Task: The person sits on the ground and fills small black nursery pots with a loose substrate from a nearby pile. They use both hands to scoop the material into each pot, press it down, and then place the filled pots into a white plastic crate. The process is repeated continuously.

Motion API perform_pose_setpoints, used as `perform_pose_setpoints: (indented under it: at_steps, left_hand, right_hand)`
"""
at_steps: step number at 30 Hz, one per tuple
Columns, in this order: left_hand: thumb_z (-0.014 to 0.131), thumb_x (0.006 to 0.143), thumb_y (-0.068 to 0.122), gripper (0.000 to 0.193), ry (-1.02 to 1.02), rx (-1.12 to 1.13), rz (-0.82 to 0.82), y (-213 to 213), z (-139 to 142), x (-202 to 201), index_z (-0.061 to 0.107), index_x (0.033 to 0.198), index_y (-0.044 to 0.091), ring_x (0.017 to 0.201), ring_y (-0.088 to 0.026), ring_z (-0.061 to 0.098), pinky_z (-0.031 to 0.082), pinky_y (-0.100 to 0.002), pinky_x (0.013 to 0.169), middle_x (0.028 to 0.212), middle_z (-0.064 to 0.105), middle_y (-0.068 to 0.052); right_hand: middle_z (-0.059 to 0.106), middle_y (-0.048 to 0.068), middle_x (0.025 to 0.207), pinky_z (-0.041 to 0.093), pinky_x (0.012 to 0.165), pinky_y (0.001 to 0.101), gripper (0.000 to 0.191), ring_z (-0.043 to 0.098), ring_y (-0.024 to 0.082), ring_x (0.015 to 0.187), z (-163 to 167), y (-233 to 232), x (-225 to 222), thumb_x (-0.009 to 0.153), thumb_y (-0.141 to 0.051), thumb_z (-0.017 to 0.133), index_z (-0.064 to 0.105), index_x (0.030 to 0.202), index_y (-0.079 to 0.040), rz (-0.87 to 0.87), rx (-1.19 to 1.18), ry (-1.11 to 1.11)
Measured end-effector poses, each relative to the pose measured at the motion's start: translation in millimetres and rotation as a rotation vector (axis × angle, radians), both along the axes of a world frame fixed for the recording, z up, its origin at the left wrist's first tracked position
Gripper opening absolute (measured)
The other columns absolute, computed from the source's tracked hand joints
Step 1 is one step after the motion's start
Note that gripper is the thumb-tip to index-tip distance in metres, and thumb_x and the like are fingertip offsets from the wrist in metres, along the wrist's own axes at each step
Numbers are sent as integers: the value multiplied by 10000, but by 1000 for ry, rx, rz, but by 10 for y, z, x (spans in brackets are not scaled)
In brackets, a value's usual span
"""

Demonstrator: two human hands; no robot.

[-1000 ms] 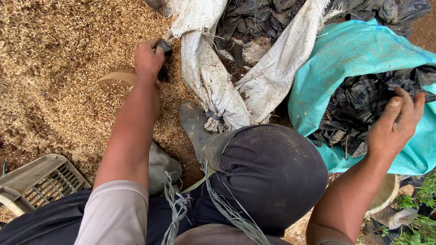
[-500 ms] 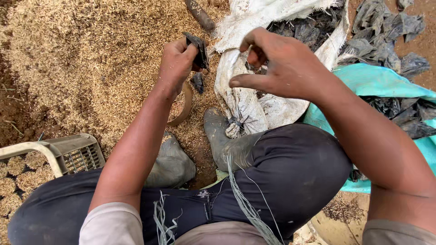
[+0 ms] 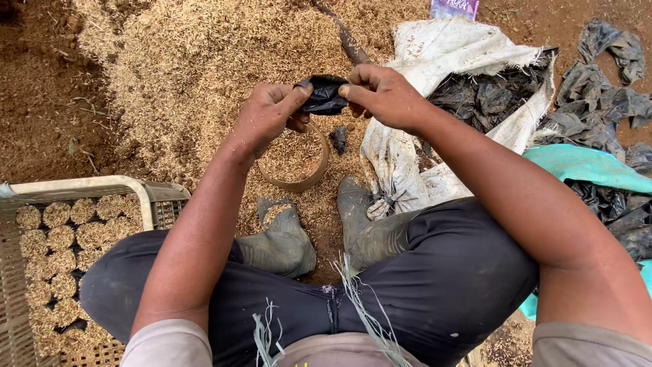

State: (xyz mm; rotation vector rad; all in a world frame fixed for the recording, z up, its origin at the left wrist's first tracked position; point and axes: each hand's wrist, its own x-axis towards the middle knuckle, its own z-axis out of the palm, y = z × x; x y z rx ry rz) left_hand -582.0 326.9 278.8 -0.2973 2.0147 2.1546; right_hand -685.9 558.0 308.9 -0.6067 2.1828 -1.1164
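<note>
Crate (image 3: 146, 194) at left is packed with husk-filled pots (image 3: 61, 238). Small black bag (image 3: 324, 95) is pinched between left hand (image 3: 272, 112) and right hand (image 3: 380, 95), above husk-filled ring (image 3: 295, 160). White sack (image 3: 475, 54) holds black bags (image 3: 489, 98) at right.

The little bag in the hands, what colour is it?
Black. The little bag is pinched between the left hand and right hand, clearest in the head view.

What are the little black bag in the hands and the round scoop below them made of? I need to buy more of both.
Black bag: seemingly thin plastic film, dull sheen, crumpling softly between left hand and right hand. Round scoop: possibly a cut plastic or bamboo ring, tan and matte; husks hide most of it.
</note>
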Motion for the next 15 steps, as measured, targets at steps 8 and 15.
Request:
perform_pose_setpoints:
  at_steps: [8, 15]
  left_hand:
    - [546, 1060, 335, 376, 208, -169, 148, 98, -130, 57, 734, 916, 44, 620, -87, 697, 543, -228, 535, 705, 711, -28]
    - [559, 1083, 277, 347, 355, -475, 97, 193, -169, 101, 698, 912, 9, 634, -172, 570, 433, -380, 563, 721, 628, -79]
  right_hand:
    - [660, 58, 917, 519, 667, 324, 287, 659, 178, 786, 99, -125, 240, 1008, -322, 800, 660, 1030, -72, 71, 84, 815]
    - [736, 47, 892, 536, 663, 368, 263, 709, 197, 766, 162, -254, 311, 924, -308, 814, 728, 1007, -74, 82, 3, 727]
